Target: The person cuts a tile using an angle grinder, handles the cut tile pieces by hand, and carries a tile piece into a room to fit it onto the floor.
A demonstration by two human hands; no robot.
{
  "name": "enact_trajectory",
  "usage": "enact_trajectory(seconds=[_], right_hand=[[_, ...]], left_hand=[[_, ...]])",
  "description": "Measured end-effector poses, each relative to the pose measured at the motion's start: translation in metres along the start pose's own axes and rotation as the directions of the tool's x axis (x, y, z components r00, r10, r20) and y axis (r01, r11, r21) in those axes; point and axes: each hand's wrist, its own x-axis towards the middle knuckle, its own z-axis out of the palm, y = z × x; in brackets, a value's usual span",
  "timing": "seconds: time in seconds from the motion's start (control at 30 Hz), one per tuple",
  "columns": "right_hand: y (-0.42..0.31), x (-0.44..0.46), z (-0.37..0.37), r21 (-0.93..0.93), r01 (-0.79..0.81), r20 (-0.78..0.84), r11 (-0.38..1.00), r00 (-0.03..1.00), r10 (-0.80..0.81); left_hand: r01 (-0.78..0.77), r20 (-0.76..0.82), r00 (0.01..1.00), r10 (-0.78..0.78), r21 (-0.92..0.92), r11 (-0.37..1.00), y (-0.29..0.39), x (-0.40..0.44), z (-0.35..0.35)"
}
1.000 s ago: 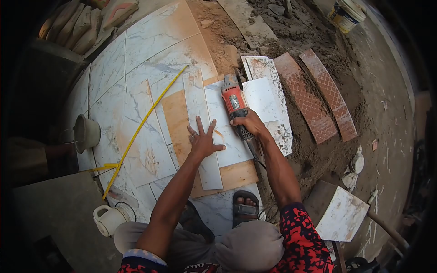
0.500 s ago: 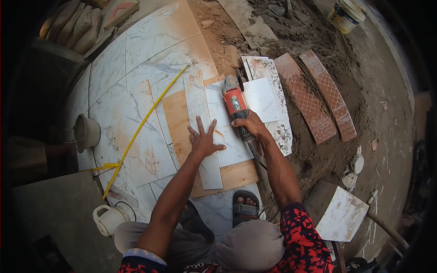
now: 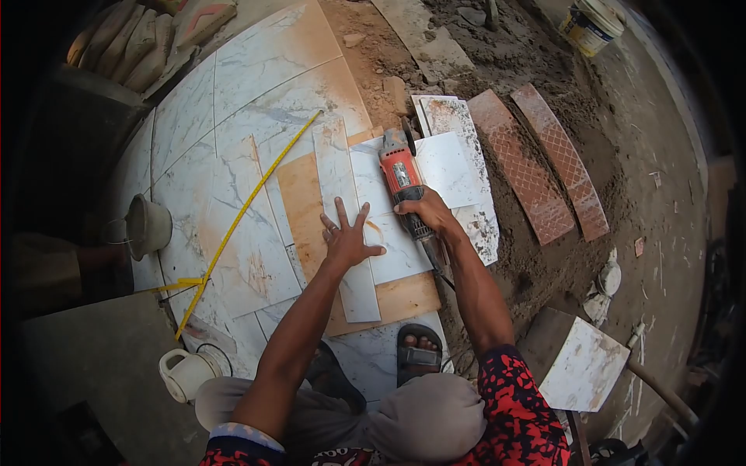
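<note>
Taking the clock from mid-view, we note sacks [image 3: 140,46] stacked at 10 o'clock, a grey bucket [image 3: 149,227] at 9 and a pale jug [image 3: 179,374] at 8. Next in, a yellow tape measure [image 3: 245,203] slants across marbled floor tiles [image 3: 256,78], ends near 11 and 8. On the 10 o'clock side we see a wood-coloured board [image 3: 299,186]; over it lies a narrow tile strip [image 3: 334,155], running from 11 to 6. The left hand [image 3: 347,242] presses on this strip, flat, fingers spread wide, thumb reaching over the wider white tile [image 3: 400,260] alongside. Right of centre, the right hand [image 3: 423,210] is wrapped round the black body of a red-and-black angle grinder [image 3: 402,172], head toward 12; whether its disc touches tile, we cannot tell. Beyond, at 1 to 3 o'clock, we record a speckled tile piece [image 3: 462,120], then two reddish patterned tiles [image 3: 521,175] on dark soil [image 3: 536,272]. Farther right: a white-faced block [image 3: 587,365] at 4, and a yellow-labelled bucket [image 3: 590,31] between 1 and 2.
</note>
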Motion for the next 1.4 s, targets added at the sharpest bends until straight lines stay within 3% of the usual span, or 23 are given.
enact_trajectory(seconds=[0.27,0.57,0.73,1.13,1.23,1.4], right_hand=[[0.008,-0.009,0.003,-0.020,0.083,-0.039,0.996,0.996,-0.084],[0.006,-0.001,0.001,0.017,-0.029,0.006,0.999,1.000,0.029],[0.003,-0.016,0.004,-0.020,0.076,-0.046,0.997,0.996,-0.076],[0.002,-0.009,0.001,0.035,-0.033,0.040,0.999,0.999,0.032],[0.002,-0.017,0.004,0.015,0.051,-0.020,0.999,0.999,-0.051],[0.001,-0.025,0.004,-0.039,0.058,-0.035,0.998,0.998,-0.060]], left_hand=[[0.002,-0.010,1.000,-0.002,0.001,1.000,-0.001,0.001,0.001],[0.004,-0.008,1.000,-0.004,0.005,1.000,-0.001,0.001,0.002],[0.006,-0.007,1.000,-0.006,0.000,1.000,-0.001,0.002,0.001],[0.006,-0.004,1.000,-0.006,-0.007,1.000,-0.001,0.001,0.004],[0.006,-0.004,1.000,-0.006,-0.009,1.000,-0.001,0.001,0.002],[0.008,0.000,1.000,-0.008,-0.046,0.999,-0.001,0.000,0.002]])
